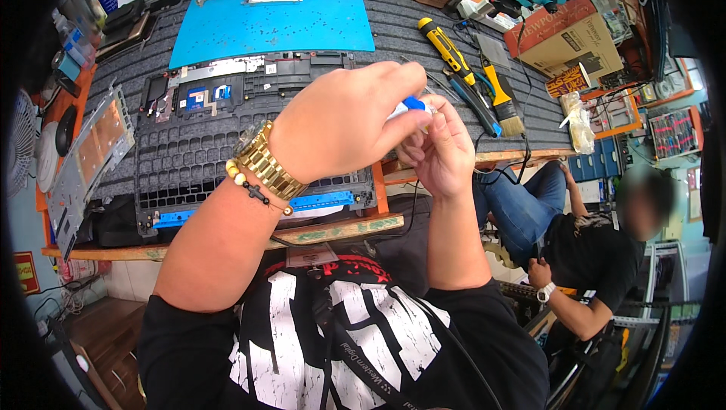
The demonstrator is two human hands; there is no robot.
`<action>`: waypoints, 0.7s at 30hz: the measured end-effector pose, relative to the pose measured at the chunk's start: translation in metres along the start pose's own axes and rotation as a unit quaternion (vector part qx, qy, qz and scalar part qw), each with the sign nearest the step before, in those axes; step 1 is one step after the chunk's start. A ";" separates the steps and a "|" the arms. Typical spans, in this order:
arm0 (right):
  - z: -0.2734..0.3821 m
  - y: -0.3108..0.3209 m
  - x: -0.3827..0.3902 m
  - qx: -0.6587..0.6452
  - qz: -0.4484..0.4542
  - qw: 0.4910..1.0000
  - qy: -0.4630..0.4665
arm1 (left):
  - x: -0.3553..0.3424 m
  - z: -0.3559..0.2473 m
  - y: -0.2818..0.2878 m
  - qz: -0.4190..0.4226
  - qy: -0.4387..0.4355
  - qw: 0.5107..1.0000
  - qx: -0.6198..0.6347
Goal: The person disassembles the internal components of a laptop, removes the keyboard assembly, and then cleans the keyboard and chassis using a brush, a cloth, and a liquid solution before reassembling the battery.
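Note:
My left hand, with a gold watch and a beaded bracelet at its wrist, is closed over a small blue and whitish piece. My right hand pinches the other end of that piece between thumb and fingers. Its kind cannot be made out, as the fingers hide most of it. Both hands are raised together over the bench's front edge. Below and left of them lies a black laptop chassis with an open key grid and blue strips along its near edge.
A blue work mat lies beyond the chassis, bearing small screws and a silver drive. To the right are a yellow screwdriver, a blue-handled tool and a brush. A metal plate leans at left. Another person sits at right.

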State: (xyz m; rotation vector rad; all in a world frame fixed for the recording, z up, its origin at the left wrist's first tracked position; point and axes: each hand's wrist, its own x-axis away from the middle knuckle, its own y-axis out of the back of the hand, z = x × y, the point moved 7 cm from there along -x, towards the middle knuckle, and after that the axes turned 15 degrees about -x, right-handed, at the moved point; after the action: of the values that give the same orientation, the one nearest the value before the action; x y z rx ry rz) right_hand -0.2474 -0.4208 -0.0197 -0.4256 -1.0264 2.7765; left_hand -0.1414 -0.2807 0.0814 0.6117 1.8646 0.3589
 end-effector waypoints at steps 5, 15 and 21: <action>0.005 -0.001 0.001 0.021 0.019 0.999 0.027 | -0.001 0.000 0.005 -0.011 0.004 1.000 -0.023; 0.012 -0.022 0.008 -0.128 0.192 0.973 -0.004 | -0.005 0.007 0.022 -0.047 0.079 0.995 -0.031; 0.012 -0.028 0.010 -0.126 0.190 0.973 -0.018 | -0.004 0.007 0.021 -0.041 0.078 0.996 -0.034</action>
State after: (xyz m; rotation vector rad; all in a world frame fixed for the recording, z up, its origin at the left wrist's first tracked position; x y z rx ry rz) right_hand -0.2591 -0.4047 0.0056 -0.6713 -1.4533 2.9940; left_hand -0.1285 -0.2661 0.0931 0.4705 2.0116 0.4230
